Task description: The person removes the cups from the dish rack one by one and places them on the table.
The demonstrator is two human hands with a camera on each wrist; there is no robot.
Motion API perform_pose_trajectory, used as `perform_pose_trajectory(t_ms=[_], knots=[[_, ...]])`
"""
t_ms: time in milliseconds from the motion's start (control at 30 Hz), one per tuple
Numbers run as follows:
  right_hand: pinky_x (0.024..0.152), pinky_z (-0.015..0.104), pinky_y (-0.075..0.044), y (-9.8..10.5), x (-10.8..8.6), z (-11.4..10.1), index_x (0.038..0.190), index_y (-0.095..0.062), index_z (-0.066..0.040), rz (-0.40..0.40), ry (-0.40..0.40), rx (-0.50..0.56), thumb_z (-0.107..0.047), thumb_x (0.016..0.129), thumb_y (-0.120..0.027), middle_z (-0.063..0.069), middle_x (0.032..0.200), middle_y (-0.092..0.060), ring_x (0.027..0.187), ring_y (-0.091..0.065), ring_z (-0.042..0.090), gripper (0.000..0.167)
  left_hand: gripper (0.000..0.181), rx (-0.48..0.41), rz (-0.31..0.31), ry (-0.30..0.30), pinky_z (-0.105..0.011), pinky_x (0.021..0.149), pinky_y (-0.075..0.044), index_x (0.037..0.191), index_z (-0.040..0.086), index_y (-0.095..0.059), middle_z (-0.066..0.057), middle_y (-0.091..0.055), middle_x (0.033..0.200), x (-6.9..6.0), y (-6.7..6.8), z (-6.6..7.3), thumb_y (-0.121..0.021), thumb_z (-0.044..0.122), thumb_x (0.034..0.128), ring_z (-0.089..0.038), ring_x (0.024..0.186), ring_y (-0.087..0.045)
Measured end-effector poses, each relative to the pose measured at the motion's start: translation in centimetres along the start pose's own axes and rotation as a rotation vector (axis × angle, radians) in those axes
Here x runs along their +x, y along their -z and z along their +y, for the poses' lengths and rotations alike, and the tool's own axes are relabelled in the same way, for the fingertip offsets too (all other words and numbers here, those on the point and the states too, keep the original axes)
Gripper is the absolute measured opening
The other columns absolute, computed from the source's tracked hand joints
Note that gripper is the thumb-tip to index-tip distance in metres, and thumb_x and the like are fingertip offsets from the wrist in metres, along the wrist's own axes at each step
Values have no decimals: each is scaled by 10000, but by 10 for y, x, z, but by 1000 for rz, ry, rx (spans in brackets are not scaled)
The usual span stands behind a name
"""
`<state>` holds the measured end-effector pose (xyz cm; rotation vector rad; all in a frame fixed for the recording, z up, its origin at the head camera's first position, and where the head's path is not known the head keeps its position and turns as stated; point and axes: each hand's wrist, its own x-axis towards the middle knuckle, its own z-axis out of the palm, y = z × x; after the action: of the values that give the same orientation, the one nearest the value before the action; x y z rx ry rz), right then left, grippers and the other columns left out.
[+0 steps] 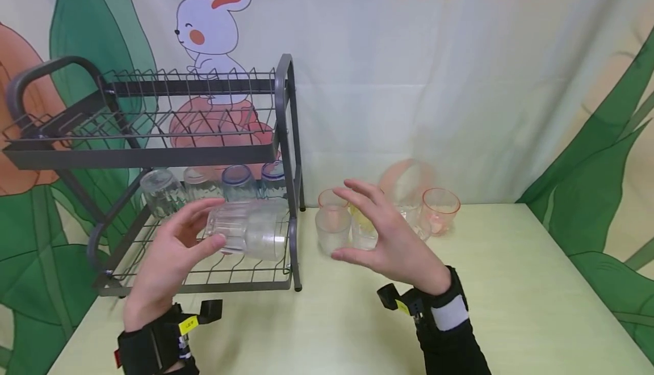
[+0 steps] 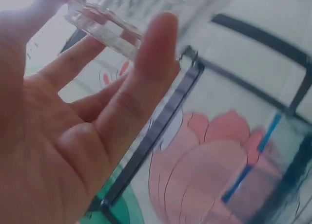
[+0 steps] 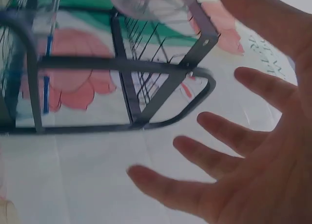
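My left hand (image 1: 171,250) holds a clear ribbed drinking glass (image 1: 250,230) on its side by one end, between thumb and fingers. The glass is in front of the lower tier of a dark metal dish rack (image 1: 199,288). In the left wrist view, the thick end of the glass (image 2: 105,34) shows among the fingers. To the right of the rack, my right hand (image 1: 395,241) hovers with fingers spread and thumb apart, holding nothing. Behind it, and partly hidden by it, are several glasses, among them a frosted-looking glass (image 1: 332,230).
On the rack's lower tier, several glasses stand upside down, including a clear one (image 1: 163,193) and a blue-tinted one (image 1: 238,185). The wire upper tier (image 1: 194,117) overhangs them. A pink-rimmed glass (image 1: 440,210) stands near the back curtain (image 1: 460,80) on the pale table (image 1: 536,295).
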<state>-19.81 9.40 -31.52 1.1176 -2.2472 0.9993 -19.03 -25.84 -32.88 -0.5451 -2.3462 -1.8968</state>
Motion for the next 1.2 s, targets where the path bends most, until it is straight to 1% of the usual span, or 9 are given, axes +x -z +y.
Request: perform_pose_trajectory(t_ms=[33, 133, 200, 400, 567, 633, 800, 1000, 1200], knots=[[1009, 444, -444, -1, 1, -2, 1482, -413, -140, -8, 11, 38, -260, 745, -876, 77, 1505, -339, 1362, -363, 254, 879, 547, -24, 1, -17, -229, 909, -496, 1458, 165, -452, -55, -406, 1491, 1, -4, 2, -644, 77, 953, -210, 1377, -375], [960, 421, -491, -4, 2, -9, 1492, -393, -119, -24, 35, 136, -250, 693, -911, 69, 1515, -314, 1350, -382, 248, 961, 539, -100, -3, -63, -270, 891, -517, 1436, 124, -470, -91, -445, 1445, 4, -18, 5, -639, 7, 938, -201, 1302, -455], [927, 408, -515, -6, 3, -12, 1493, -388, -116, -28, 36, 184, -227, 666, -926, 67, 1522, -291, 1340, -396, 246, 993, 539, -139, -15, -78, -295, 895, -522, 1426, 111, -475, -113, -462, 1420, 6, -28, 7, -643, -13, 929, -222, 1262, -489], [882, 380, -541, -11, 3, -13, 1507, -364, -123, -37, 30, 268, -167, 647, -935, 75, 1548, -248, 1361, -370, 269, 1033, 545, -200, -61, -52, -349, 903, -527, 1418, 126, -480, -117, -491, 1395, 13, -52, 9, -671, 20, 920, -270, 1230, -514], [850, 360, -553, -13, 2, -12, 1501, -374, -130, -36, 19, 325, -129, 662, -925, 71, 1549, -249, 1360, -367, 276, 1003, 546, -205, -88, -31, -355, 915, -519, 1422, 138, -479, -107, -488, 1400, 17, -64, 10, -679, 51, 922, -268, 1247, -508], [856, 365, -550, -12, 2, -11, 1508, -353, -120, -32, 25, 343, -93, 680, -910, 98, 1532, -261, 1344, -382, 290, 999, 543, -196, -104, -29, -351, 930, -509, 1432, 158, -471, -95, -478, 1411, 20, -70, 10, -673, 82, 934, -261, 1262, -496], [871, 366, -544, -5, 4, -7, 1509, -326, -93, 2, 23, 364, -18, 693, -884, 97, 1455, -336, 1285, -418, 298, 992, 538, -167, -138, -24, -363, 955, -492, 1450, 214, -433, -74, -456, 1421, 29, -82, 9, -651, 158, 961, -257, 1266, -483], [865, 364, -550, 1, 3, 1, 1431, -433, -27, 18, 22, 313, -34, 715, -871, 81, 1427, -384, 1261, -452, 282, 840, 538, -122, -161, -31, -437, 941, -494, 1447, 263, -412, -77, -453, 1409, 38, -91, 8, -649, 219, 966, -261, 1223, -515], [853, 353, -554, 3, -1, 3, 1433, -455, -86, 9, 1, 256, -71, 738, -857, 71, 1408, -407, 1237, -470, 248, 803, 549, -94, -206, -27, -456, 937, -496, 1464, 247, -384, -93, -447, 1415, 40, -95, 6, -634, 254, 975, -265, 1230, -521]])
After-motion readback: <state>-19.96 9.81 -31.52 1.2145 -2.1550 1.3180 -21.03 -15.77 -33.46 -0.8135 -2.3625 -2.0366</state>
